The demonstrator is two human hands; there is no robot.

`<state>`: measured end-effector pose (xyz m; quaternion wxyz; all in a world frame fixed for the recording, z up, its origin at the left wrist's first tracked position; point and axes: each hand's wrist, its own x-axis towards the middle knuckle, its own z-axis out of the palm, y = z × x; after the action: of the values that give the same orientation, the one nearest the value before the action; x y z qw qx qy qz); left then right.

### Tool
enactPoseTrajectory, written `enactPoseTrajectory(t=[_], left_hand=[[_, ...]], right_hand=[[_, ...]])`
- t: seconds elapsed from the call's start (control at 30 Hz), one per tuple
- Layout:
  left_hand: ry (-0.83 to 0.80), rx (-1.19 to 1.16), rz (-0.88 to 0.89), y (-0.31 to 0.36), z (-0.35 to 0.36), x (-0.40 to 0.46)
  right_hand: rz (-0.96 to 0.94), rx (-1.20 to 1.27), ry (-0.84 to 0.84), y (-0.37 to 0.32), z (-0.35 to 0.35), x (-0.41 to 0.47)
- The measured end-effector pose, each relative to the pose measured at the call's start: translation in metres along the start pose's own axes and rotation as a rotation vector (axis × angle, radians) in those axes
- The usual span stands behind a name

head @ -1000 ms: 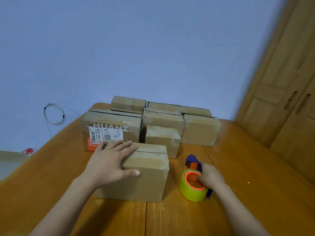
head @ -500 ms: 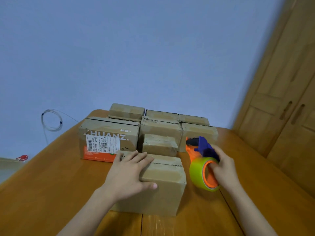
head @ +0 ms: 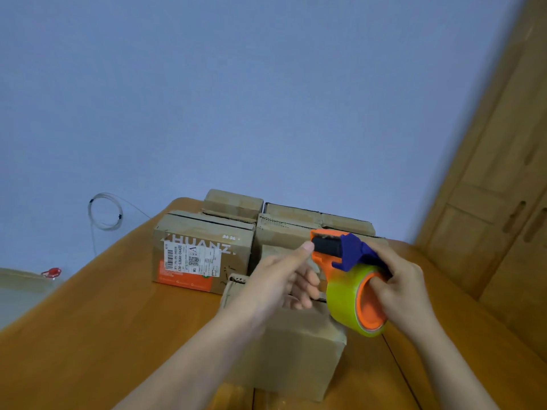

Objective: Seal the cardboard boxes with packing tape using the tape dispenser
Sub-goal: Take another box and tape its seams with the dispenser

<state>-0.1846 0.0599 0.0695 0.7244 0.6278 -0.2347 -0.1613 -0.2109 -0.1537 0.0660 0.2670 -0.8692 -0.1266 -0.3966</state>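
1. Nearest on the table (head: 88, 335) stands the box (head: 284, 347) being worked on, a plain brown one with its top flaps closed. No tape shows on it yet. Its long side runs left to right across the view.
2. Just above that box, the left hand (head: 284, 279) hangs in the air with its fingers loosely curled and holding nothing. Its index finger reaches out and touches the front end of the tape dispenser (head: 349, 261).
3. The right hand (head: 402, 282) holds the dispenser firmly, with fingers hooked into the orange core of the yellow-green tape roll (head: 346, 303) and the thumb over the blue frame.
4. The key relation: the dispenser is held up over the right end of the near box, with its orange front pointing left and away. The box top lies directly below it and to the left. The right hand carries the tool, and the left is the nearer hand for pulling out the loose tape end, which I cannot make out.
5. Farther back sits a cluster of more boxes. About seven show, though overlap makes the count uncertain. The far left one is a labelled box (head: 204, 253) with a white sticker and an orange band.
6. Count: one dispenser, one roll, two hands.
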Motion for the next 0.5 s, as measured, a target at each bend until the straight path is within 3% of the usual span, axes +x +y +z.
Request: enactPoseTrajectory(t=[0.33, 0.5], left_hand=[[-0.047, -0.203, -0.026, -0.0025, 0.0041, -0.0044], [-0.027, -0.392, -0.168, -0.0039, 0.0032, 0.0007]], right_hand=[[-0.070, -0.033, -0.008, -0.0032, 0.0062, -0.0026], [-0.085, -0.062, -0.040, -0.0020, 0.0070, -0.0088]])
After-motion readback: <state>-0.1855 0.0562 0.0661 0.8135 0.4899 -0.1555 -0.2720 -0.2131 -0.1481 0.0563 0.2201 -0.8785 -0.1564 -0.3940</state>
